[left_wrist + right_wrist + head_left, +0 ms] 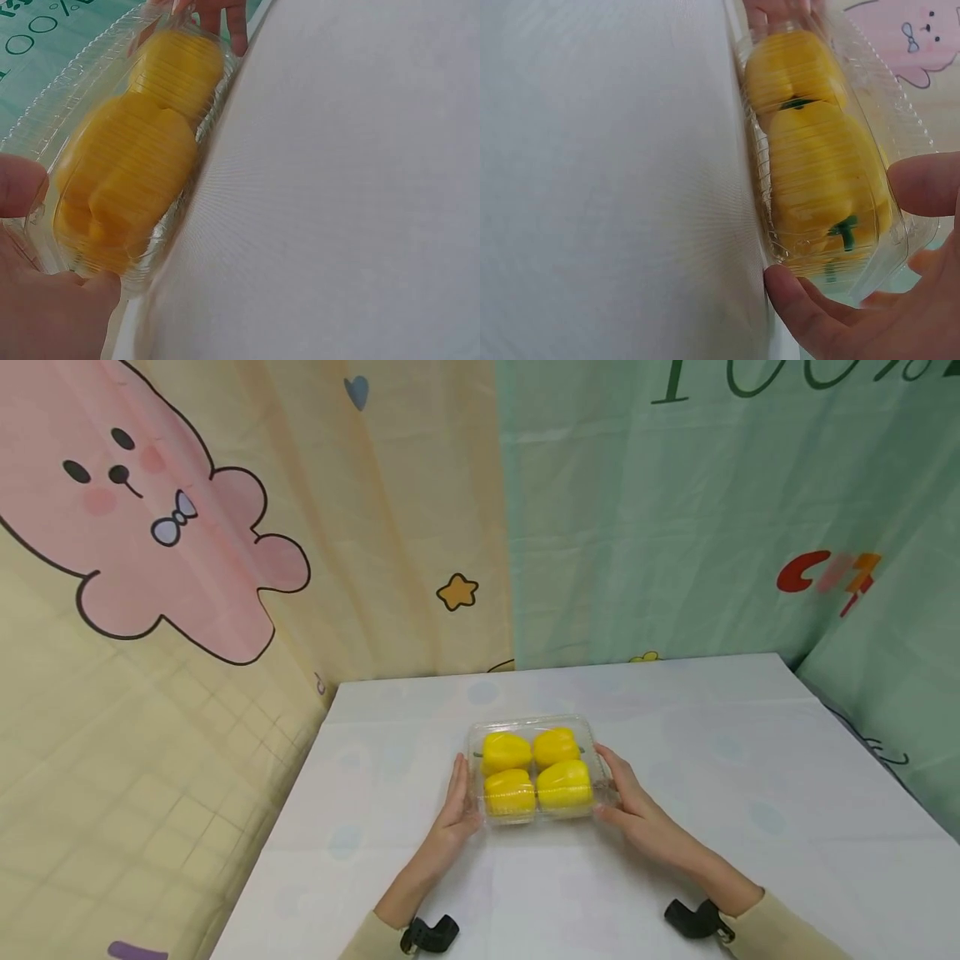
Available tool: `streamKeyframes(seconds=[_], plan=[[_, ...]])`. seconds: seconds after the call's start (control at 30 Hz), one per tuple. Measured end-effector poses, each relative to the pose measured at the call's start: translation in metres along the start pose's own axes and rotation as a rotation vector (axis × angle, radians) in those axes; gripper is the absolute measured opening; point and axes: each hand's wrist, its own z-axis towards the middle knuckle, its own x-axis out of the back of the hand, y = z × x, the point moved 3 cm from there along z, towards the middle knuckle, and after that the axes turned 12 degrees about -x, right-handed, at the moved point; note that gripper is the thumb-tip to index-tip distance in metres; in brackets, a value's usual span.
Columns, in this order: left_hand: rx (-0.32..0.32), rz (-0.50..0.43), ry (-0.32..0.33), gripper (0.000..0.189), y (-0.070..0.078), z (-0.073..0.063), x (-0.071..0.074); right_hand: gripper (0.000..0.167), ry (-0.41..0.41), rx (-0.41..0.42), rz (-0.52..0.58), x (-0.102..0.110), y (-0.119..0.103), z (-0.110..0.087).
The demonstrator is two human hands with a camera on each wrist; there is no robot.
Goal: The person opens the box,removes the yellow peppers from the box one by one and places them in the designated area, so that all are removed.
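Note:
A clear plastic clamshell box [525, 723] with several yellow bell peppers [565, 785] inside sits at the middle of the white table, its lid down over them. My left hand [455, 806] holds its left end; in the left wrist view the thumb and fingers of that left hand [56, 311] bend round the corner of the box. At the opposite end, my right hand [637, 810] grips the box. The right wrist view shows green stems on the peppers [817, 165] and the right hand [889, 322] with thumb above and fingers below. Whether the base touches the table, I cannot tell.
The white table [360, 777] extends around the box on every side. A printed curtain [420, 510], yellow and green, hangs behind it and down both sides. Each wrist wears a black camera mount [431, 935] near the sleeve.

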Motion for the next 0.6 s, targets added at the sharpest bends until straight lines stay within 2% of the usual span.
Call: streamKeyframes(seconds=[0.2,0.43,0.6], plan=[[0.026,0.003,0.006,0.082,0.0001,-0.0022,-0.001,0.078,0.034,0.003,-0.051,0.0003,0.001,-0.0019],[0.009,0.003,0.011,0.081,0.0002,-0.0026,-0.0005,0.076,0.061,0.028,-0.136,0.0024,0.0001,-0.0028],[0.018,0.012,0.007,0.079,-0.0007,-0.0017,0.0001,0.077,0.125,0.069,-0.216,0.0056,-0.0021,-0.0031]])
